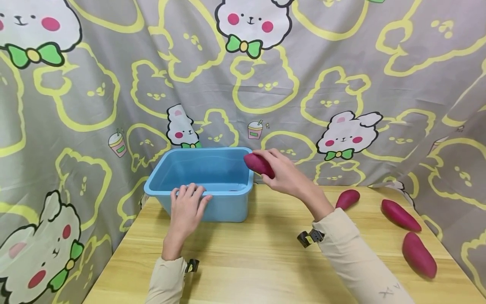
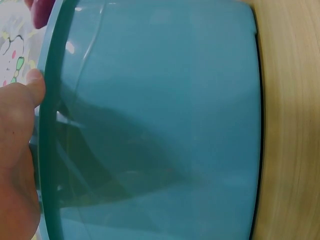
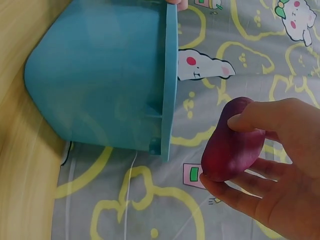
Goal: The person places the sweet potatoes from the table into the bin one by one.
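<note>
A purple-red sweet potato (image 1: 259, 165) is in my right hand (image 1: 284, 173), held between thumb and fingers just above the right rim of a blue plastic bin (image 1: 224, 207). The right wrist view shows this sweet potato (image 3: 232, 145) apart from the bin's rim, with the thumb on one side and the fingers on the other. My left hand (image 1: 186, 211) grips the bin's near rim, its fingers bent over the edge. In the left wrist view the thumb (image 2: 36, 85) lies against the rim. Most of the bin's floor is hidden by its front wall.
To the right on the wooden table (image 1: 265, 261) lie three more sweet potatoes: one by the right forearm (image 1: 347, 199), another farther right (image 1: 400, 215) and a third nearer the front (image 1: 419, 255). A patterned grey curtain (image 1: 288, 84) hangs behind and beside the table.
</note>
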Action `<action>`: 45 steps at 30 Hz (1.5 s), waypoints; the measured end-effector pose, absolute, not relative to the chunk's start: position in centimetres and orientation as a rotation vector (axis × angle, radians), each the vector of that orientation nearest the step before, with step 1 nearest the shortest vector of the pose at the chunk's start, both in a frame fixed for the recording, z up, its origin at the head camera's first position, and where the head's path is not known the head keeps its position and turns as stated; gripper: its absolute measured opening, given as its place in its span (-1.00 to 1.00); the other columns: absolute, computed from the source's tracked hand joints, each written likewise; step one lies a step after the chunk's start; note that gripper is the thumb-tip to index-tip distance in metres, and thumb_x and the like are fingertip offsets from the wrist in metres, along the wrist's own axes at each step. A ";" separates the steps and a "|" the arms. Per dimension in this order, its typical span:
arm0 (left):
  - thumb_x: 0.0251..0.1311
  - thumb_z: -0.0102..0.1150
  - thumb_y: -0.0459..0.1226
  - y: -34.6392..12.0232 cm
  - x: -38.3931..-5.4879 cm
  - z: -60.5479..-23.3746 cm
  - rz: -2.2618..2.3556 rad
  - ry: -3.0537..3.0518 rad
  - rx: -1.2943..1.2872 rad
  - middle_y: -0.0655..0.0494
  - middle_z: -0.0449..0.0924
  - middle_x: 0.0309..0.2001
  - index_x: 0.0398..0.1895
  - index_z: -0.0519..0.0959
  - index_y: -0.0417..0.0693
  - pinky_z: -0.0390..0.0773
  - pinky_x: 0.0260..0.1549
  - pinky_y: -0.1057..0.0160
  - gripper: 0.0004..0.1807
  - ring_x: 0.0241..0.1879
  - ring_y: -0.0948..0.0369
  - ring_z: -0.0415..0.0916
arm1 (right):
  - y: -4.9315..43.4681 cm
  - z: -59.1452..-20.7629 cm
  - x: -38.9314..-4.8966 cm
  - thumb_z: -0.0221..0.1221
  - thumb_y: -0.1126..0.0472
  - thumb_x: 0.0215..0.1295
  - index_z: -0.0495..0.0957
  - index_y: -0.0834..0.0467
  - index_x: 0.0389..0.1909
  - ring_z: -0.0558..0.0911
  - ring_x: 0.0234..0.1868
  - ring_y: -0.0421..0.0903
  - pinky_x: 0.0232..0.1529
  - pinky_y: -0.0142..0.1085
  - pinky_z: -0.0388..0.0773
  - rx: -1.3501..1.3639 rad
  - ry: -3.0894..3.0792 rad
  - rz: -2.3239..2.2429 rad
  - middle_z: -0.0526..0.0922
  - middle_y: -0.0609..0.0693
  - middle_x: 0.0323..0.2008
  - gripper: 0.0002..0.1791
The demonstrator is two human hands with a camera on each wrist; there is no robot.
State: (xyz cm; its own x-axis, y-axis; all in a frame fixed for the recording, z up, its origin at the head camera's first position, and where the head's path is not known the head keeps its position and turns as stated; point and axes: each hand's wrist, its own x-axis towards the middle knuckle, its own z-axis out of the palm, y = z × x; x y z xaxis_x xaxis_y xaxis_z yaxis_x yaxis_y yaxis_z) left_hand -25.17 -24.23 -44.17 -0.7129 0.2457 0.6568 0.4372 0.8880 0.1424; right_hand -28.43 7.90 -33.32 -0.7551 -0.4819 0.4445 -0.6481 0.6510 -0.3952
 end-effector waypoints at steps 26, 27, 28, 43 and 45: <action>0.49 0.11 0.00 -24.3 -25.3 -44.2 -0.377 -2.380 -0.485 -0.02 0.51 -0.17 -0.21 0.53 0.01 0.14 0.14 -0.29 -0.73 -0.06 -0.11 0.39 | 3.7 -33.2 -29.2 0.33 0.28 0.26 0.38 0.07 0.43 0.55 0.06 0.04 -0.01 -0.05 0.60 0.976 -2.580 0.757 0.52 0.07 0.17 -0.30; 0.49 0.11 0.00 -24.3 -25.3 -44.2 -0.377 -2.381 -0.486 -0.02 0.51 -0.17 -0.21 0.53 0.01 0.14 0.14 -0.30 -0.73 -0.06 -0.11 0.39 | 3.6 -33.2 -29.2 0.33 0.28 0.27 0.39 0.08 0.43 0.55 0.07 0.04 -0.01 -0.06 0.60 0.975 -2.578 0.758 0.52 0.07 0.17 -0.31; 0.49 0.11 0.00 -24.3 -25.3 -44.2 -0.377 -2.381 -0.487 -0.02 0.51 -0.17 -0.22 0.53 0.01 0.14 0.14 -0.30 -0.73 -0.06 -0.11 0.39 | 3.5 -33.3 -29.2 0.33 0.27 0.27 0.40 0.08 0.42 0.55 0.07 0.04 0.00 -0.06 0.60 0.973 -2.578 0.757 0.52 0.07 0.17 -0.32; 0.49 0.11 -0.02 -24.3 -25.2 -44.2 -0.382 -2.377 -0.493 -0.02 0.50 -0.18 -0.21 0.53 0.00 0.14 0.14 -0.29 -0.74 -0.05 -0.11 0.38 | 1.9 -33.5 -29.2 0.36 0.25 0.28 0.43 0.08 0.39 0.57 0.06 0.02 0.00 -0.08 0.62 0.969 -2.577 0.777 0.54 0.08 0.19 -0.36; 0.49 0.11 -0.02 -24.3 -25.2 -44.2 -0.384 -2.377 -0.494 -0.02 0.50 -0.18 -0.21 0.53 0.00 0.14 0.14 -0.29 -0.74 -0.05 -0.11 0.38 | 1.6 -33.5 -29.2 0.36 0.26 0.29 0.44 0.10 0.37 0.57 0.06 0.02 0.00 -0.08 0.61 0.976 -2.574 0.786 0.56 0.08 0.19 -0.38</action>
State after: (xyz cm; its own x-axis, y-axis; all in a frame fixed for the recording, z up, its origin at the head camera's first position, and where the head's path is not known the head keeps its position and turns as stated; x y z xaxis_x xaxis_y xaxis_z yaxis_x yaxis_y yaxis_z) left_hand -25.18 -24.28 -44.17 -0.7035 0.2463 0.6667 0.4437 0.8850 0.1411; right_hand -29.17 1.61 -33.54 -0.7336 -0.5258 0.4305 -0.6766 0.6242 -0.3906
